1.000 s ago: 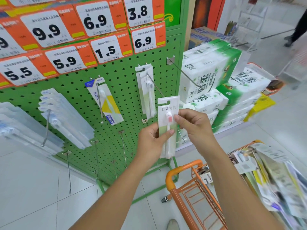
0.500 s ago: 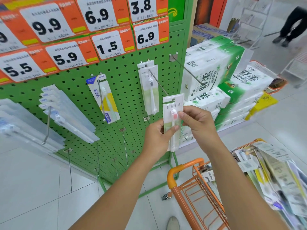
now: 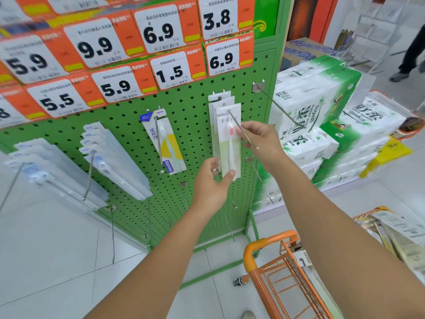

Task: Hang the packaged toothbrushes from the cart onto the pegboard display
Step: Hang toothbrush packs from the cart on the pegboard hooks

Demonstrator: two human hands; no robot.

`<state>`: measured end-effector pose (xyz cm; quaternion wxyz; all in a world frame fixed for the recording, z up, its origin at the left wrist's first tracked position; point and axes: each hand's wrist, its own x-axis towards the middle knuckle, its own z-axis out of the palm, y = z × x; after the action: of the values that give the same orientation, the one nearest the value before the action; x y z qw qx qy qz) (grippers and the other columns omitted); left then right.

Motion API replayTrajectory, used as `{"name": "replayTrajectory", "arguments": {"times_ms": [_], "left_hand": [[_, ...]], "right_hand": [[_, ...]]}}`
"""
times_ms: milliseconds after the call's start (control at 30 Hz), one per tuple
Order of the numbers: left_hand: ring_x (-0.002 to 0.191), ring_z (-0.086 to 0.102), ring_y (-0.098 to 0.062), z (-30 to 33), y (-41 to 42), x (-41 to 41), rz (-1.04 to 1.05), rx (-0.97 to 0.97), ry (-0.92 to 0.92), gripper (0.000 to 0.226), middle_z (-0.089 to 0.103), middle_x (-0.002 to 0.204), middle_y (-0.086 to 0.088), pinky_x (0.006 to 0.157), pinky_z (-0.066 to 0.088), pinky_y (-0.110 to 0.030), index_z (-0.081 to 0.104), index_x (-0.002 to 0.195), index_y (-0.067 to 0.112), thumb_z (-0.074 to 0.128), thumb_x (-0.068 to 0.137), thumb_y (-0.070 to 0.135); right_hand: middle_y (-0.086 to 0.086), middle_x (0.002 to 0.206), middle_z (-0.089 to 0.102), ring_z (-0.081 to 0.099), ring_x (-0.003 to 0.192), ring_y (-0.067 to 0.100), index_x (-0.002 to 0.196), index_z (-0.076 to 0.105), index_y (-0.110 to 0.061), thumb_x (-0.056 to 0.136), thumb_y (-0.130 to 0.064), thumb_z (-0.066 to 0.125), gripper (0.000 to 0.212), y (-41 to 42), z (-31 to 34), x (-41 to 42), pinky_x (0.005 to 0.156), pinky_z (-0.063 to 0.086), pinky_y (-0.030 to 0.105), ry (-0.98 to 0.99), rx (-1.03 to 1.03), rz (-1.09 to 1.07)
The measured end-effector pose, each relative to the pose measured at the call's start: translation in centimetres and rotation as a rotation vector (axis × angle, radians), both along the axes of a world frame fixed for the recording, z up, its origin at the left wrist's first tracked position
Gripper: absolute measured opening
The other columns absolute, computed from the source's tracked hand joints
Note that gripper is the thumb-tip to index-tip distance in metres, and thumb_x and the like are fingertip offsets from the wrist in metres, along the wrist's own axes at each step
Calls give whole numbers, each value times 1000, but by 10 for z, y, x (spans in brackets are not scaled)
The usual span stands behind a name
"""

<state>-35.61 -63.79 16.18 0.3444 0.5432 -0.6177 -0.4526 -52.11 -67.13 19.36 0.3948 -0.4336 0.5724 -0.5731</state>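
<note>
- The green pegboard (image 3: 188, 125) fills the centre and left of the frame, with orange price tags (image 3: 174, 70) across its top.
- The orange cart (image 3: 276, 268) sits at lower right, with packages in it at the frame's right edge.
- A packaged toothbrush (image 3: 230, 143) with a pink head hangs on a metal peg (image 3: 239, 127) at centre, in front of like packs.
- The left hand (image 3: 209, 185) pinches the pack's bottom edge with its fingers.
- The right hand (image 3: 259, 139) has its fingers closed around the peg's outer end.
</note>
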Motion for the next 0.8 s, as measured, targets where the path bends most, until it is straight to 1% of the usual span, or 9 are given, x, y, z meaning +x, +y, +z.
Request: {"name": "replayTrajectory", "arguments": {"times_ms": [100, 167, 233, 333, 400, 467, 567, 700, 800], "left_hand": [[118, 52, -9, 0, -2, 13, 21, 24, -18, 52, 50, 129, 16, 102, 46, -34, 46, 140, 24, 68, 94, 38], [117, 55, -9, -2, -3, 20, 24, 44, -23, 47, 53, 131, 15, 101, 47, -35, 50, 136, 25, 67, 94, 38], [113, 58, -9, -6, -3, 25, 20, 61, -23, 39, 57, 129, 12, 99, 50, -35, 56, 130, 24, 67, 95, 36], [101, 61, -3, -15, 1, 26, 6, 87, -33, 30, 62, 121, 10, 80, 52, -25, 61, 122, 22, 66, 95, 35], [95, 61, 0, -21, 7, 22, -10, 112, -46, 25, 64, 116, 11, 70, 48, -20, 64, 117, 23, 66, 96, 34], [90, 60, 0, -28, 14, 15, -39, 128, -62, 23, 64, 110, 13, 67, 47, -18, 65, 116, 22, 66, 96, 33], [88, 61, -4, -41, 30, 2, -98, 133, -98, 21, 64, 103, 15, 68, 47, -17, 66, 114, 20, 67, 96, 31], [86, 61, -5, -62, 60, -17, -222, 131, -114, 16, 66, 101, 11, 70, 48, -12, 67, 109, 19, 68, 95, 25], [84, 60, -3, -79, 88, -27, -315, 136, -94, 11, 65, 98, 10, 66, 45, -4, 64, 102, 25, 69, 94, 21]], "right_hand": [[-11, 77, 75, 63, 60, -5, 98, 76, -10, 90, -12, 74, 9, -20, 9, -1, 57, 49, 13, 6, 3, -25], [-3, 81, 74, 61, 56, -6, 104, 75, -4, 89, -9, 74, 15, -25, 11, -2, 55, 47, 10, 7, 5, -44], [-2, 80, 74, 62, 59, -3, 99, 75, -7, 88, -10, 75, 11, -25, 8, -4, 54, 47, 11, 18, 4, -43], [3, 82, 75, 65, 73, 14, 86, 74, -18, 87, -16, 79, 6, -19, -3, -5, 63, 51, 23, 36, -20, -22], [1, 82, 73, 64, 76, 15, 86, 73, -20, 87, -17, 79, 7, -11, -9, -4, 67, 54, 27, 52, -57, -28], [-6, 79, 69, 63, 79, 13, 86, 71, -21, 87, -17, 79, 9, 1, -15, -2, 70, 57, 28, 56, -61, -56], [-8, 75, 67, 63, 74, 10, 87, 72, -17, 88, -16, 77, 6, 28, -33, -6, 70, 56, 28, 82, 19, -67], [5, 79, 67, 62, 68, 11, 98, 72, -2, 91, -13, 74, 13, 93, -72, -25, 62, 53, 21, 154, 207, 37], [14, 83, 66, 61, 71, 18, 100, 70, 1, 92, -11, 72, 14, 157, -104, -40, 63, 52, 27, 167, 396, 33]]}}
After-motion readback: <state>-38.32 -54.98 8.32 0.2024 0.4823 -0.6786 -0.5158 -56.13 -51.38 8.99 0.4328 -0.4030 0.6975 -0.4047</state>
